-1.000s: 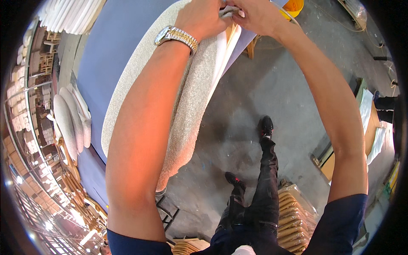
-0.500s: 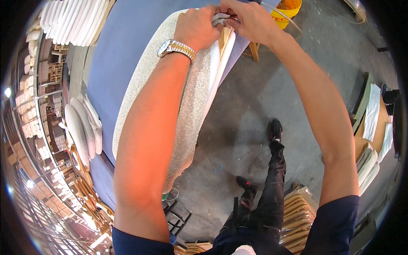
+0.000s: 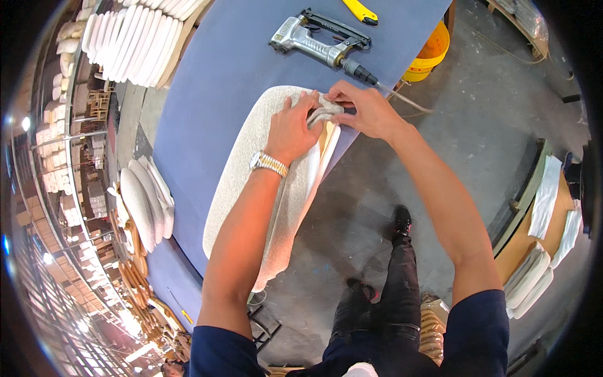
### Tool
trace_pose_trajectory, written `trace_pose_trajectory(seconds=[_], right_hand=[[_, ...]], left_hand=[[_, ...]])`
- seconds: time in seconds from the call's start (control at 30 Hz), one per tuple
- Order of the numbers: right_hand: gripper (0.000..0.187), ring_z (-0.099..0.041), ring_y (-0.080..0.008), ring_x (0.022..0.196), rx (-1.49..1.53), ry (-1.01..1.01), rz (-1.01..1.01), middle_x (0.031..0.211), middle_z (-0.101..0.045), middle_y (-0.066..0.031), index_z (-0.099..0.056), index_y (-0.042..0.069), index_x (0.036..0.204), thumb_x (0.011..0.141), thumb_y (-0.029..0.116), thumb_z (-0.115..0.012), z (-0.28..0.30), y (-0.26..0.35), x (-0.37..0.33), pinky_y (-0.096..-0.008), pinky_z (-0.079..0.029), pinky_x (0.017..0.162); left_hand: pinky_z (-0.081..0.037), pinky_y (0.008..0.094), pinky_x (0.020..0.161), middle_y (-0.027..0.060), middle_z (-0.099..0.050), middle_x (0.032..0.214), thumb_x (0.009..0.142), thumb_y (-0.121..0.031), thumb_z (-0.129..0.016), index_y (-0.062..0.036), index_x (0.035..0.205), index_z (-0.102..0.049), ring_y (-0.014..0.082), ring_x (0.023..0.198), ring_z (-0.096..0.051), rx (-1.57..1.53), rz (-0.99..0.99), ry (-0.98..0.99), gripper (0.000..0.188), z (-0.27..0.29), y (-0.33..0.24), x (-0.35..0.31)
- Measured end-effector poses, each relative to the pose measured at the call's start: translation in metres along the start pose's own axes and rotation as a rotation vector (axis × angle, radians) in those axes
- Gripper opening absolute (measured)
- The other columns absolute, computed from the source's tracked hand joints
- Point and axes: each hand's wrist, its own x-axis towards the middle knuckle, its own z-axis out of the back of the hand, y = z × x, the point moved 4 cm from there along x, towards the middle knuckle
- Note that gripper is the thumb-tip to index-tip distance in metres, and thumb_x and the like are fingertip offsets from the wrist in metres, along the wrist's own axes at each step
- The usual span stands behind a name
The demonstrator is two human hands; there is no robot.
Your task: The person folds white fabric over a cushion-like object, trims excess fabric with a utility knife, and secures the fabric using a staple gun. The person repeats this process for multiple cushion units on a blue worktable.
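Against both hands (image 3: 292,133) (image 3: 372,114), grey cushion (image 3: 242,163)

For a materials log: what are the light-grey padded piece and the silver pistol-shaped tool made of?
Light-grey padded piece: likely matte woven fabric; grainy texture shows. Silver pistol-shaped tool: probably satin metal, bright highlights; black parts unclear.

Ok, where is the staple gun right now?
In the head view, the staple gun lies on the blue table near the top centre, beyond the light grey cushion and just below-left of a yellow tool.
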Motion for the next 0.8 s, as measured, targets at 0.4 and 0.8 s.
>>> trace_pose_trajectory(seconds=[0.4, 0.8], right_hand=[[0.059, -0.064, -0.0342, 0.122, 0.13, -0.002, 0.094, 0.142, -0.063, -0.0118, -0.061, 0.007, 0.136, 0.08, 0.002, -0.079, 0.001, -0.008, -0.013, -0.0398, -0.052, 0.106], [0.048, -0.068, -0.0243, 0.116, 0.384, 0.02, -0.113, 0.131, -0.068, -0.0113, -0.061, 0.004, 0.135, 0.087, -0.004, -0.063, 0.002, -0.005, -0.005, -0.0362, -0.052, 0.105]], left_hand=[[-0.035, 0.0471, 0.123, 0.0127, -0.068, 0.136, 0.084, -0.012, -0.072, -0.0032, 0.115, -0.066, 0.0312, 0.134, -0.057, -0.073, -0.008, 0.001, 0.033, -0.001, -0.004, -0.005], [-0.031, 0.0543, 0.123, 0.0185, -0.059, 0.145, 0.083, -0.008, -0.072, -0.0042, 0.116, -0.066, 0.0372, 0.14, -0.051, -0.069, -0.013, 0.059, 0.034, -0.002, -0.004, -0.01]])
